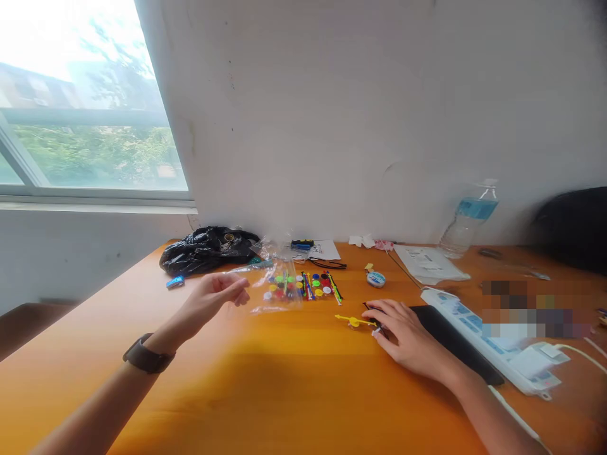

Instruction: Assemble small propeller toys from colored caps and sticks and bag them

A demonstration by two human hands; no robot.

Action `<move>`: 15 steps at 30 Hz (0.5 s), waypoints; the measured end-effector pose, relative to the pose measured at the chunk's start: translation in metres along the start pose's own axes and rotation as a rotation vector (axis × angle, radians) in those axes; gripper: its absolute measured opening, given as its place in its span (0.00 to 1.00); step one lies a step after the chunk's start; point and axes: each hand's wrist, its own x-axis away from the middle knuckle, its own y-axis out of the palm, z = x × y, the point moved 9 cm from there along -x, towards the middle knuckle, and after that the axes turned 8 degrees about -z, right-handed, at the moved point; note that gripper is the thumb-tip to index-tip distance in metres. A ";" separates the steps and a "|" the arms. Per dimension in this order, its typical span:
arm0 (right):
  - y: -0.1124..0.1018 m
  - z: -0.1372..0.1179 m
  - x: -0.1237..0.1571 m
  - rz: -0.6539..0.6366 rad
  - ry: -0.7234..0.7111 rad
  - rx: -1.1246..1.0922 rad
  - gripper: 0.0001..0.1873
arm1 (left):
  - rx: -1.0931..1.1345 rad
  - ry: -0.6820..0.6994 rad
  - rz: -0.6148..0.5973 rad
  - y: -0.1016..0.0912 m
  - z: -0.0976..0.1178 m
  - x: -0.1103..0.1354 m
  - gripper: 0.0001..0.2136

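Pale, scuffed wall [332,126] is filling most of the background, with a window [95,151] letting in loads of daylight on the left. Below it, an orange-brown wooden table [227,404] is holding a fair bit of clutter.

So the left hand [219,292], with a dark band [149,355] on its wrist, is hovering right at the edge of a clear plastic bag [272,308]. Its thumb and fingers are curling in close together, but I can't tell if they're actually clamping the plastic. Colored discs [315,284] and thin colored strips [336,287] are lying just right of the bag, and more discs are showing through it.

Over on the right side, the right hand [391,322] is resting low over a small dark piece [377,322], fingers slightly apart and bent. Can't tell whether they're gripping it. A yellow arrow-shaped piece [353,321] is poking out by the fingertips.

A black plastic bag [203,249] is slumping at the back, while a white power strip [467,322] and a tilted bottle [467,227] are sitting off to the right.
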 end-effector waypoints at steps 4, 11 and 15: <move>-0.026 -0.016 0.001 0.151 0.009 -0.062 0.19 | 0.047 -0.047 -0.170 0.038 -0.001 0.014 0.22; -0.007 -0.102 -0.013 -0.076 -0.137 -0.985 0.41 | 0.251 -0.031 -0.254 0.087 0.012 0.021 0.18; 0.006 -0.124 -0.040 -0.144 -0.113 -1.347 0.36 | 0.221 0.023 -0.263 0.092 0.021 0.012 0.19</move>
